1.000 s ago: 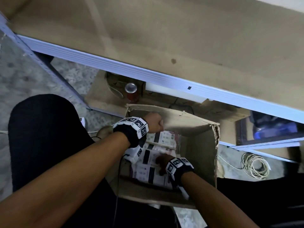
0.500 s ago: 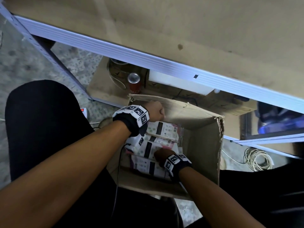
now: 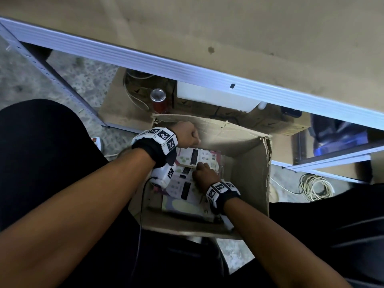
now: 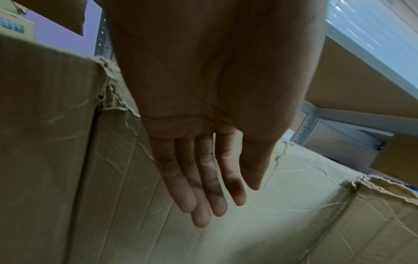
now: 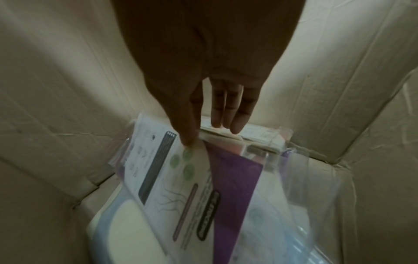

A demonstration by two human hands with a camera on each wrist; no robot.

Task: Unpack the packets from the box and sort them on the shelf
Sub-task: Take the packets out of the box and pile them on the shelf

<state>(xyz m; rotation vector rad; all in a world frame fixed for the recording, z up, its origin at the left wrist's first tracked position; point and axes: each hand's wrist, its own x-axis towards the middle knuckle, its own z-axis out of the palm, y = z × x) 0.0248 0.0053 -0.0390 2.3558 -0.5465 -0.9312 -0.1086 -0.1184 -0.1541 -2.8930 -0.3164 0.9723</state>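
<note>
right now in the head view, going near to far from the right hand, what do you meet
right hand → packet → far wall of the box → red can → shelf edge

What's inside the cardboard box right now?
Several flat printed packets in clear wrap fill the box; the right hand reaches among them. Anything beneath them is hidden.

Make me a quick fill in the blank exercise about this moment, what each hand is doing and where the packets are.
1. The packets lie inside a cardboard ____.
2. The right hand reaches down among the packets, while the ____ hand presses with straight fingers on the inside of the box wall.
3. On the low shelf behind the box stands a red ____.

Missing words: box; left; can
</note>
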